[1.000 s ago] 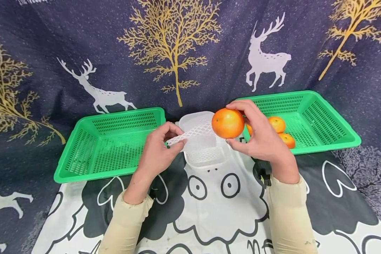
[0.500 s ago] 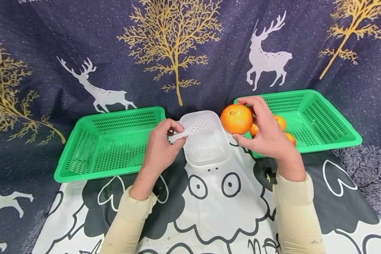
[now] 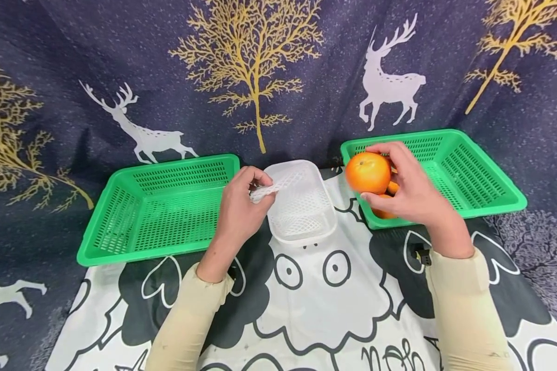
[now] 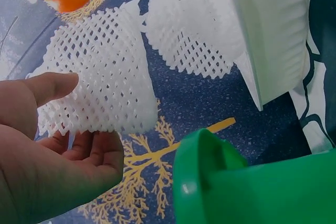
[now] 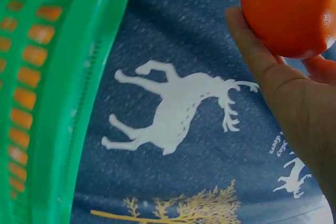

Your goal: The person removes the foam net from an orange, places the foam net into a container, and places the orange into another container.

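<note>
My right hand [image 3: 410, 188] grips an orange [image 3: 369, 173] above the left end of the right green basket, thumb below it and fingers over the top. In the right wrist view that orange [image 5: 289, 14] sits against the fingers. Further left, my left hand [image 3: 243, 206] pinches a white foam net sleeve [image 3: 263, 192] by its edge. The left wrist view shows the sleeve [image 4: 105, 72] flattened, with thumb on one side and fingers on the other. Beneath it stands a white plastic container [image 3: 331, 226] with more foam net sleeves [image 3: 301, 206] inside.
The right green basket [image 3: 487, 208] holds several oranges, partly hidden behind my right hand. Another green basket [image 3: 144, 255] stands to the left. A dark cloth with deer and trees hangs behind, and a printed black-and-white cloth [image 3: 325, 309] covers the table.
My right hand has carried the orange to the right, away from the foam sleeve and over the right basket. My left hand has shifted slightly right and up, still pinching the sleeve.
</note>
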Demonstrator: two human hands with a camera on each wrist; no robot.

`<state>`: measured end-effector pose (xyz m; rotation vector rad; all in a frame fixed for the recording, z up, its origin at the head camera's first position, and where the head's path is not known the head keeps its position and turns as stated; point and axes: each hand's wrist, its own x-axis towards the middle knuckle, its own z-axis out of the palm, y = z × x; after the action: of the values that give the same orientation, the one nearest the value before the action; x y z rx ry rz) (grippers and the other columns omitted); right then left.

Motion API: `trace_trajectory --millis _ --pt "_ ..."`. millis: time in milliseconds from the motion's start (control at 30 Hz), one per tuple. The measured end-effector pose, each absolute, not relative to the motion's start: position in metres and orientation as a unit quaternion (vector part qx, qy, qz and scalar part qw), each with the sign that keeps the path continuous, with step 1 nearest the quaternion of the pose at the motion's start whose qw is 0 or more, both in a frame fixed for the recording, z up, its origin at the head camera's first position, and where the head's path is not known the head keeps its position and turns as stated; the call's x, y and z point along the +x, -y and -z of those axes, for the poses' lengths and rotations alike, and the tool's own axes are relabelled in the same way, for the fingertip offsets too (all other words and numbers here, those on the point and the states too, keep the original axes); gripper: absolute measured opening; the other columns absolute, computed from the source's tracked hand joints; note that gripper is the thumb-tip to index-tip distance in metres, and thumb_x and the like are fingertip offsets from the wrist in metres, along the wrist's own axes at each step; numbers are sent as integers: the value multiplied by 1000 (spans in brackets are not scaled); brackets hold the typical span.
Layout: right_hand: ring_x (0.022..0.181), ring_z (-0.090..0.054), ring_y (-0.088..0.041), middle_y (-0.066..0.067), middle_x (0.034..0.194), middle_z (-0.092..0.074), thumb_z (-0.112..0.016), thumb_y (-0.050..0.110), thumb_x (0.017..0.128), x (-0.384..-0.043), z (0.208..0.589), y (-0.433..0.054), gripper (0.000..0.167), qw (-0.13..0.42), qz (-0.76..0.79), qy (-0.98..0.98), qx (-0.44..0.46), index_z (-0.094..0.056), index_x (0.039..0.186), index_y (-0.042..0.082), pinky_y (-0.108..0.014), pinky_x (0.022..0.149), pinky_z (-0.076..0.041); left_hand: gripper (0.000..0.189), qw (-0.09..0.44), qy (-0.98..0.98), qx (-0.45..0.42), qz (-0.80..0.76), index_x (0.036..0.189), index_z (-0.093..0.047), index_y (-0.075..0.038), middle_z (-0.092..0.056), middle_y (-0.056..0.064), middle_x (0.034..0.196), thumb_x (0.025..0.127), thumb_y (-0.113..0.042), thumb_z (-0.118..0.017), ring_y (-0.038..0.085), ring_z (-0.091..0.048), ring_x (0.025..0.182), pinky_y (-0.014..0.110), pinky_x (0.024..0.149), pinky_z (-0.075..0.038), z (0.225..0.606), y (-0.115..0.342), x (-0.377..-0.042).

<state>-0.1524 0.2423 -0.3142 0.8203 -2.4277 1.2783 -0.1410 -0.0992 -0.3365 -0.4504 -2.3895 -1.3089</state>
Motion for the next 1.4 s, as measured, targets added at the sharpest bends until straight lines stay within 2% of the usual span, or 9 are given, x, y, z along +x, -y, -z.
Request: trace_trajectory --millis 267,533,833,967,1033,1233,1400 --pt "114 -50 -14 -11 135 -50 -93 -7 70 -153 321 -272 78 128 -397 872 254 -52 137 -3 -9 89 -47 19 200 856 -153 452 99 -65 -11 -64 4 104 92 -1 -79 23 -60 99 41 93 -51 341 92 -150" --pt "100 -51 -13 -14 128 -51 -93 -1 73 -153 322 -304 75 132 -330 905 233 -49 133 -3 -8 82 -42 19 209 860 -147 442 101 -65 -11 -64 7 109 92 0 -78 27 -61 106 43 96 -50 348 87 -156" --pt "99 -55 -26 -19 126 -54 -93 11 78 -161 322 -327 74 96 -289 934 187 -49 137 -2 -13 78 -39 20 215 868 -137 425 101 -66 -11 -65 7 109 91 0 -79 29 -62 110 43 97 -51 355 79 -164" --pt "101 -57 -31 -20 125 -56 -92 13 78 -165 326 -339 72 80 -279 941 171 -51 136 -2 -19 80 -40 19 206 875 -130 418 101 -67 -11 -64 7 110 92 -1 -79 28 -62 111 43 99 -50 359 76 -167" --pt "101 -56 -31 -20 123 -58 -92 11 76 -168 328 -346 72 83 -269 944 172 -53 134 -3 -25 81 -39 18 202 877 -129 417 101 -66 -11 -64 8 110 92 -1 -78 29 -61 111 43 100 -49 361 74 -169" --pt "98 -54 -31 -23 120 -58 -91 3 73 -173 331 -364 71 92 -254 945 183 -53 133 -6 -24 78 -39 17 198 878 -127 416 100 -66 -10 -64 9 111 92 0 -78 29 -60 111 44 98 -49 366 70 -174" --pt "103 -53 -35 -25 128 -55 -90 3 73 -177 334 -376 78 84 -226 952 188 -53 142 -3 -30 80 -39 17 207 877 -123 416 100 -67 -9 -64 11 111 92 2 -77 30 -60 110 44 97 -49 369 69 -179"
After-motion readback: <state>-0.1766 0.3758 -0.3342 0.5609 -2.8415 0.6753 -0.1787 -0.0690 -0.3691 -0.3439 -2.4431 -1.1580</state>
